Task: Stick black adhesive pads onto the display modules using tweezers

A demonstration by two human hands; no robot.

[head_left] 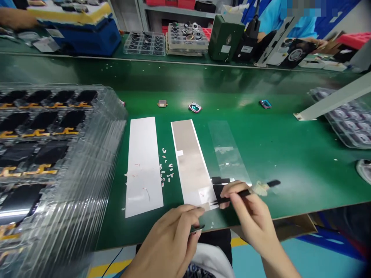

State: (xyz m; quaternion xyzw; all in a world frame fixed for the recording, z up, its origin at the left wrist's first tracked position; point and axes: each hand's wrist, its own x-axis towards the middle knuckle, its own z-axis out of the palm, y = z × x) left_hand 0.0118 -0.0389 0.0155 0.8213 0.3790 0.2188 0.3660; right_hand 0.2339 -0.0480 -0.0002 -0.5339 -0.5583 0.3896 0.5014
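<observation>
Judging by looks, the thin beige sheet point(191, 162) mid-frame is probably light and bendy, so grab its edges; right hand point(256, 218) pinches black tweezers point(244, 193), left hand point(175, 235) a small dark piece point(197, 229).

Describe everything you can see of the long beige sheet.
The beige sheet lies flat on the green table, between a white sheet and a clear film. It is long and narrow, smooth and paper-like, with white edging and a small white patch near its left edge. The left hand has its fingertips at the near end. The tips of the tweezers in the right hand are there too; whether they touch it is unclear.
</observation>
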